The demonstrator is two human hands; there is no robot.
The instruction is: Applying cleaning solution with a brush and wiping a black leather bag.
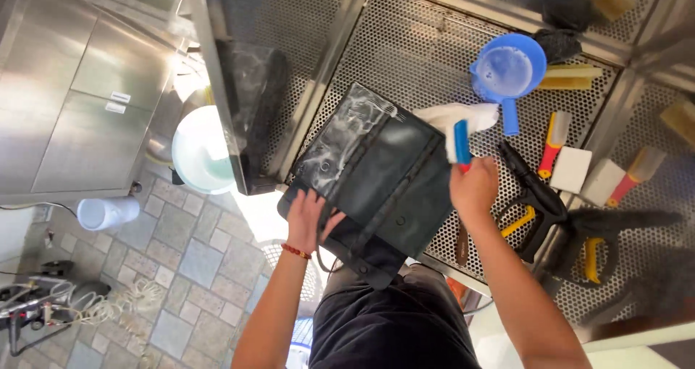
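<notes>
Squarely in mid-frame, pins a dark bag (pixel 394 177) to the perforated steel table (pixel 427 58), suds whitening its upper-left half, its lower corner hanging past the table's near edge. Presses the left hand (pixel 310 218) open and flat, fingers spread, on that overhanging lower-left part. Grips with the right hand (pixel 474 188), closed tight, a blue-handled brush (pixel 460 143) at the bag's right edge, something white and bunched just behind the brush head.

Risks a slide, probably: wet soapy fabric under an open palm, with no real hold, and part of the bag already off the edge above the tiled floor (pixel 181 253) at lower left. Could let the bag skid toward the floor on a hard stroke. Could also lose the brush from a soapy fist.

Crowds the right side too: a black spray gun (pixel 539 199) with yellow trigger just beside the right wrist, white sponge blocks (pixel 572 170) and red-and-yellow scrapers (pixel 554 137) beyond, a blue scoop (pixel 507 69) at upper right. Might knock the gun on a wide elbow swing.
</notes>
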